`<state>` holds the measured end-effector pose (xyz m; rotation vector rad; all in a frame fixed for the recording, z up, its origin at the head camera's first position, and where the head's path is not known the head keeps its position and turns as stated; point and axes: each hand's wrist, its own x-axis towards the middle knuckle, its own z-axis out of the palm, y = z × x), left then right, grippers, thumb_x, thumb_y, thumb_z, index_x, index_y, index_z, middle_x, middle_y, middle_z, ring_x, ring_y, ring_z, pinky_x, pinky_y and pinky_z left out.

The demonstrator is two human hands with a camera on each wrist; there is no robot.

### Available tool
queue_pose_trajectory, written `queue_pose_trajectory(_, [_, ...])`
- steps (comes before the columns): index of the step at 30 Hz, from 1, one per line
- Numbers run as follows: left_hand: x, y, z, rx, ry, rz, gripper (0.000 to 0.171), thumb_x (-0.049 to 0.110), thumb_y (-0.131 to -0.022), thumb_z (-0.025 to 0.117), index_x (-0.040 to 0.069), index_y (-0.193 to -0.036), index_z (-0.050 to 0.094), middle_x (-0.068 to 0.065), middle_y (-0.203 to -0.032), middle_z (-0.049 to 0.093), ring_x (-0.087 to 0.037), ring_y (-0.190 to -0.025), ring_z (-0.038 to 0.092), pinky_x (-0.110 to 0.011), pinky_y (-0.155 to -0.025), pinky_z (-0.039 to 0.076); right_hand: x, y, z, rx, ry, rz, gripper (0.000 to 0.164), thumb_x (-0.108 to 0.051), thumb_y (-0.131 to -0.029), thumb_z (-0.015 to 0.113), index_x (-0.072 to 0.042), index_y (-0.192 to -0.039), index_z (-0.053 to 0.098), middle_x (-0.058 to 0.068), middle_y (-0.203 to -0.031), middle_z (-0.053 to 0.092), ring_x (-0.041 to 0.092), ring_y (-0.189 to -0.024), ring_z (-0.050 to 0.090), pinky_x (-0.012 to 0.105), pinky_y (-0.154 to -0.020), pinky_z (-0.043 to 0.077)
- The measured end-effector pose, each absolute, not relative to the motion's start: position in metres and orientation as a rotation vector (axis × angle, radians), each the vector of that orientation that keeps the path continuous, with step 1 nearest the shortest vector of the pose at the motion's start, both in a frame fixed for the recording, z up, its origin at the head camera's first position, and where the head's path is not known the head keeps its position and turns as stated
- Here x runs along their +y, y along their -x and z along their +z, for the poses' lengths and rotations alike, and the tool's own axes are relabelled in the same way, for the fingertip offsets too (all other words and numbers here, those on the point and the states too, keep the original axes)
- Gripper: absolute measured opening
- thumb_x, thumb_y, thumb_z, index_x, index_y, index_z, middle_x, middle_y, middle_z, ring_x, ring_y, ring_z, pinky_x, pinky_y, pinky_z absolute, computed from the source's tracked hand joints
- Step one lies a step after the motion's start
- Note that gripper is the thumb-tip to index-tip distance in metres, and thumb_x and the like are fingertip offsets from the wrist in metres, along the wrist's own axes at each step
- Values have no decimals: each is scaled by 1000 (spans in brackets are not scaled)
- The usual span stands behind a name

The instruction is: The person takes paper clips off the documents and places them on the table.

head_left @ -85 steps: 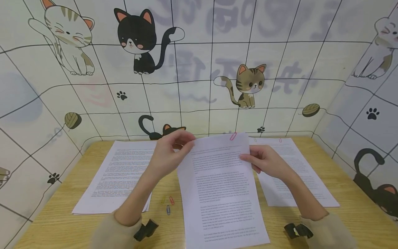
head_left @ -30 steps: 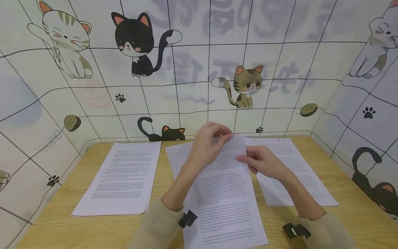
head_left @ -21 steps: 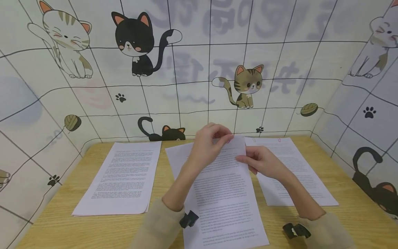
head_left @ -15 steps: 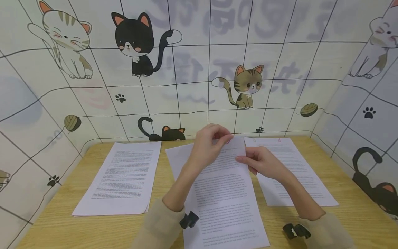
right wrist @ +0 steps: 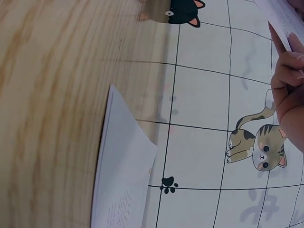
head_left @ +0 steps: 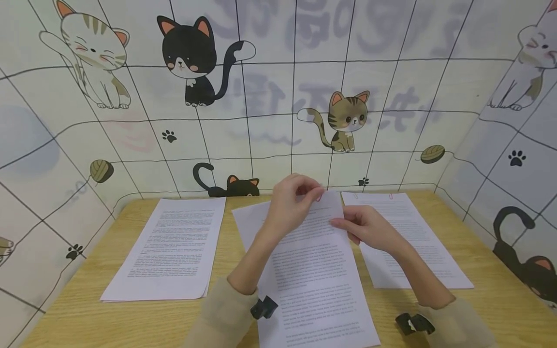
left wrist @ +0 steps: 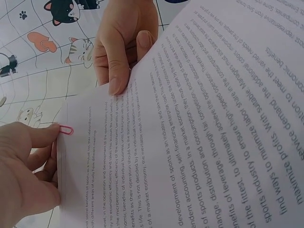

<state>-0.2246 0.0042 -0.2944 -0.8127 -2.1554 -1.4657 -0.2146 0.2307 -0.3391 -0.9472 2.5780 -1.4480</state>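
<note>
A small stack of printed paper [head_left: 317,285] is held up at the centre of the head view. My left hand [head_left: 290,203] is at its top edge, thumb and fingers pinching a pink paper clip [left wrist: 67,130] there. In the left wrist view the clip's loop shows on the page beside the thumb tip; its outer end is hidden by the fingers. My right hand [head_left: 370,228] pinches the stack's right edge between thumb and fingers, a little below the top corner. The right wrist view catches the right hand [right wrist: 289,90] only partly, at its right border.
Another printed stack [head_left: 174,251] lies on the wooden table [head_left: 143,324] to the left. To the right, partly behind my right hand, lies a stack [head_left: 417,246] with paper clips on its top edge. A cat-patterned wall [head_left: 270,140] stands behind the table.
Since the earliest frame my left hand has moved right along the top edge, from the left corner to the pink paper clip. My left forearm now hides the loose clips on the table.
</note>
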Motion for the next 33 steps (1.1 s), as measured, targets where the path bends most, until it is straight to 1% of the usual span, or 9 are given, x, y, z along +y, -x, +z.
queue_pose_trajectory(13, [5,224,-298,-2117,784,-1500,5,7,-92,75,2,-91,74,-4,-87,66,-13,-74,57,-23,-72,51,231,215,-341,2569,977,-1459,9,-8,-101,61,-4,-105,69,4,-54,48,11,-44,40,26,-40,29])
queue_pose_trajectory(17, [6,223,-298,-2087,778,-1516,5,6,-92,74,1,-91,73,-5,-88,67,-14,-75,57,-24,-72,50,232,215,-341,2565,975,-1458,10,-8,-101,61,-4,-106,69,4,-55,49,13,-44,40,26,-40,28])
queue_pose_trajectory(21, [7,224,-296,-2053,761,-1552,6,7,-93,73,0,-93,72,-7,-89,69,-15,-76,57,-24,-73,50,231,215,-342,2549,971,-1453,10,-8,-102,60,-4,-105,69,4,-54,48,13,-43,40,26,-40,28])
queue_pose_trajectory(23, [8,224,-295,-2051,752,-1574,7,7,-93,74,1,-94,72,-6,-89,69,-14,-76,57,-24,-74,50,231,215,-342,2550,961,-1448,10,-9,-102,60,-5,-105,69,3,-53,47,12,-43,40,25,-40,27])
queue_pose_trajectory(29, [7,221,-293,-2047,730,-1613,7,8,-93,73,1,-95,73,-6,-90,70,-12,-75,56,-23,-72,49,230,213,-340,2555,952,-1458,8,-9,-101,61,-5,-101,68,4,-53,47,11,-44,40,25,-40,27])
queue_pose_trajectory(33, [5,217,-289,-2003,689,-1645,8,8,-92,74,1,-94,74,-6,-89,71,-13,-74,57,-23,-71,48,230,214,-340,2544,959,-1464,9,-8,-101,61,-4,-103,69,4,-53,47,12,-44,40,25,-40,27])
